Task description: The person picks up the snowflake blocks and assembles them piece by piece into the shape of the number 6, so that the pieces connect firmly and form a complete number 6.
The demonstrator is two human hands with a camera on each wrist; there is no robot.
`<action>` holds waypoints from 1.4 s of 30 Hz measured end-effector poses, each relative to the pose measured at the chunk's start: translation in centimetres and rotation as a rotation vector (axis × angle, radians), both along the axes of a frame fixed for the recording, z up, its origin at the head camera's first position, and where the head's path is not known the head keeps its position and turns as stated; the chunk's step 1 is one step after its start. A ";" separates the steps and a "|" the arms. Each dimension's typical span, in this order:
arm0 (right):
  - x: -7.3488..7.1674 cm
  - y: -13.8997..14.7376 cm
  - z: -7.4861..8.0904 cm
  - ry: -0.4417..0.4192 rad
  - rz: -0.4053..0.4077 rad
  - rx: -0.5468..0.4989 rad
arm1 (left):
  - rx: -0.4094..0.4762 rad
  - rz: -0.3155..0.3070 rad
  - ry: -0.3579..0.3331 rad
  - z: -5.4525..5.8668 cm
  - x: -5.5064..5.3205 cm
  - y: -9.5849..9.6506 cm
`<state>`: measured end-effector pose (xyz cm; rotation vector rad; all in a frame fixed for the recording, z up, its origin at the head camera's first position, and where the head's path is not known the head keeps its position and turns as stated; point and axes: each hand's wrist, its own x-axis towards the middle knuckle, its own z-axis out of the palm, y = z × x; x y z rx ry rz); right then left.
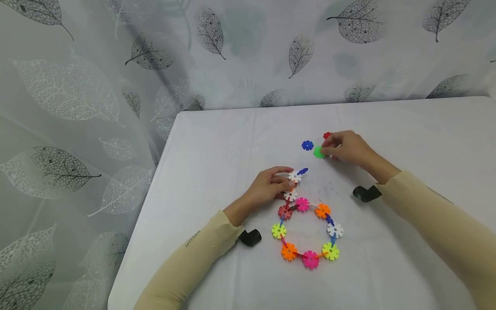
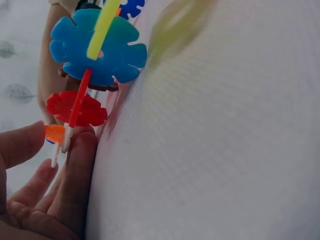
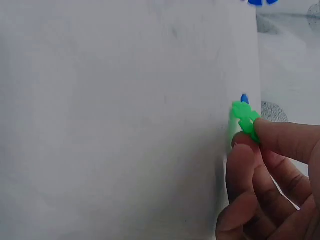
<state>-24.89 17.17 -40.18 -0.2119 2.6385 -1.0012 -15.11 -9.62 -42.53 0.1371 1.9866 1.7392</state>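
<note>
My right hand [image 1: 348,148] pinches a green notched plastic disc [image 3: 245,115] between thumb and finger, low over the table. A blue disc [image 1: 308,145] lies beside it, and a red disc [image 1: 327,135] is partly hidden behind the fingers. My left hand [image 1: 267,185] holds the upper end of a chain of interlocked discs, with thumb and fingers about an orange disc [image 2: 54,133]. White discs [image 1: 295,176] stand at that end, with a dark blue disc [image 1: 303,171] at the tip. Below, the other linked discs form a ring; a pink disc [image 1: 310,260] sits at its bottom.
A white cloth covers the table [image 1: 217,146], and its left edge runs along a leaf-patterned curtain [image 1: 248,51]. Dark wrist-worn pieces [image 1: 249,237] project under both cuffs. The ring of discs lies between the two forearms.
</note>
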 end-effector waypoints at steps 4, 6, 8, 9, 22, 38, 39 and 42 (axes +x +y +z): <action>1.1 0.2 0.2 -0.057 0.029 -0.058 | -0.009 -0.001 -0.003 0.2 0.0 0.0; 1.5 0.1 0.2 -0.069 0.056 -0.079 | -0.015 0.001 -0.007 0.3 0.0 0.0; 1.9 0.0 0.3 -0.078 0.082 -0.096 | -0.017 0.007 -0.014 0.3 0.0 0.0; 2.1 0.0 0.3 -0.083 0.091 -0.104 | -0.017 0.007 -0.018 0.3 0.0 0.0; 3.8 0.1 0.1 -0.157 0.121 -0.230 | -0.025 0.011 -0.024 0.4 0.0 0.2; 4.0 0.0 -0.1 -0.159 0.104 -0.255 | -0.031 0.015 -0.027 0.1 -0.1 0.3; 4.1 0.0 -0.1 -0.158 0.102 -0.254 | -0.029 0.015 -0.028 0.1 0.0 0.3; 4.1 0.0 -0.2 -0.156 0.097 -0.253 | -0.027 0.008 -0.029 0.1 -0.1 0.3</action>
